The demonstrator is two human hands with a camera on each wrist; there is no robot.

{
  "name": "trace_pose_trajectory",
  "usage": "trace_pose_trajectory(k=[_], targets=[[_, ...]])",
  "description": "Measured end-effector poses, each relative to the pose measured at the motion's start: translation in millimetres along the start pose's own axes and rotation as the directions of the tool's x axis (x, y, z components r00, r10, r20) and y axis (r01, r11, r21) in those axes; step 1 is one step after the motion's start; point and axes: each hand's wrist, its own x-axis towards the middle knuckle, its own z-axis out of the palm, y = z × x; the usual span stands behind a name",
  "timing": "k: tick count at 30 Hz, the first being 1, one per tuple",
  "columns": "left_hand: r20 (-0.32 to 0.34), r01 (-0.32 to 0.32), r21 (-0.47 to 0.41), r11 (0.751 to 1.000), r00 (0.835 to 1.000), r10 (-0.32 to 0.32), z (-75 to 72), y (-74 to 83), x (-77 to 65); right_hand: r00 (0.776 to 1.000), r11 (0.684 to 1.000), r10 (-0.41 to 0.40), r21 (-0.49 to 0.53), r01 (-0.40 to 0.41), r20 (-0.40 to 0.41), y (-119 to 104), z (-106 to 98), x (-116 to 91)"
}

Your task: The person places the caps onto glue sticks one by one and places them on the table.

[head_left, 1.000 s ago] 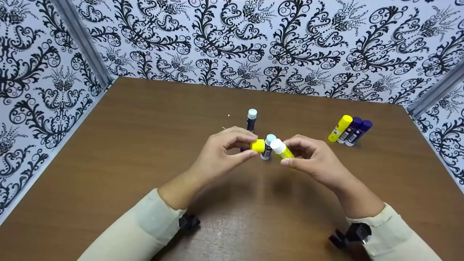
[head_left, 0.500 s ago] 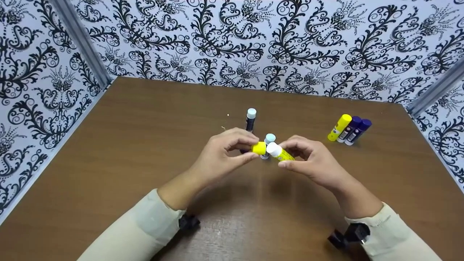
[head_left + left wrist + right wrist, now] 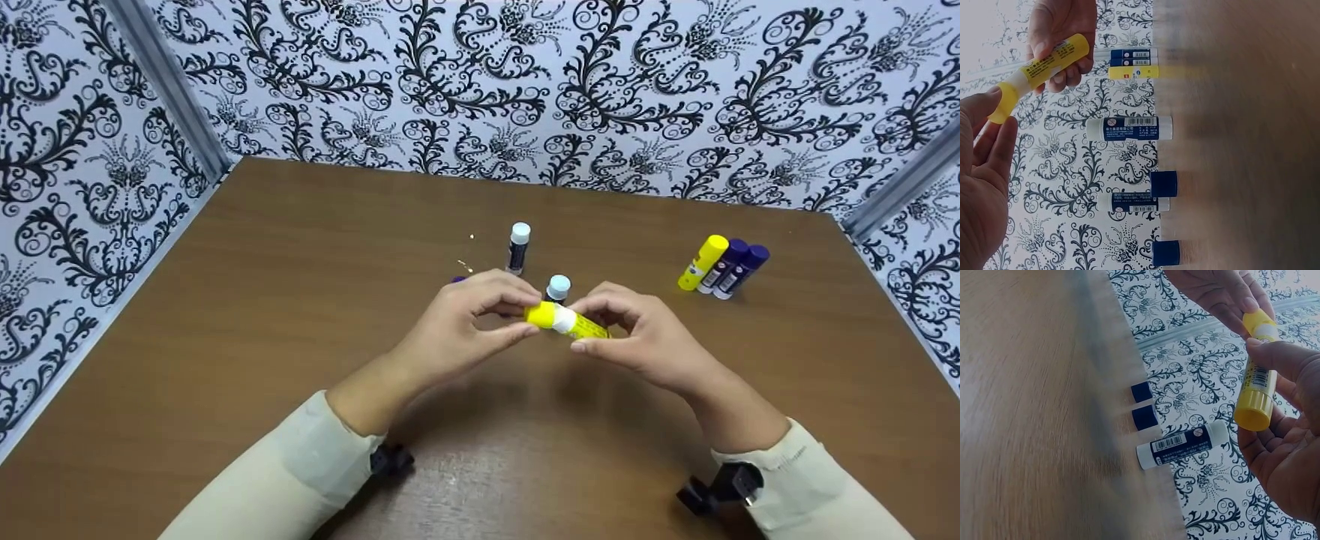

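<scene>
In the head view my left hand [image 3: 472, 322] pinches a yellow cap [image 3: 539, 313] between thumb and fingers. My right hand [image 3: 637, 330] grips a yellow glue stick [image 3: 589, 328], tilted, its white end pointing left. Cap and white end meet in mid-air above the table; a white band still shows between cap and yellow body in the left wrist view. Just behind the hands stand two navy glue sticks with pale tops, one farther back [image 3: 519, 247] and one nearer [image 3: 558, 288]. Two navy caps, one nearer the sticks [image 3: 1163, 184] and another [image 3: 1166, 253], stand on the table, mostly hidden from the head camera.
To the right, a capped yellow glue stick [image 3: 703, 262] stands beside two capped navy glue sticks [image 3: 741, 273]. Small light crumbs [image 3: 465, 265] lie behind my left hand. Patterned walls [image 3: 480, 90] bound the brown table [image 3: 300, 262] at the back and sides.
The right hand has tipped the yellow glue stick and brought it left, so its white end now meets the cap. The left hand has shifted slightly right and down.
</scene>
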Motion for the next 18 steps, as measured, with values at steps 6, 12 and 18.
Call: trace_pose_trajectory(k=[6,12,18], targets=[[0.041,-0.007,0.031,0.999,0.999,0.006,0.8,-1.6,-0.2,1.0,0.999,0.016,-0.03,-0.015,0.008,0.4,0.1,-1.7],[0.061,-0.005,0.042,0.999,0.998,0.003,0.6,-1.9,-0.5,1.0,0.999,0.011,-0.038,-0.01,0.024,0.0,-0.3,-2.1],[0.072,-0.015,0.058,0.998,0.997,0.01,0.3,-2.7,-0.4,0.999,0.997,0.001,-0.082,0.002,0.035,-1.4,-0.3,-2.9]])
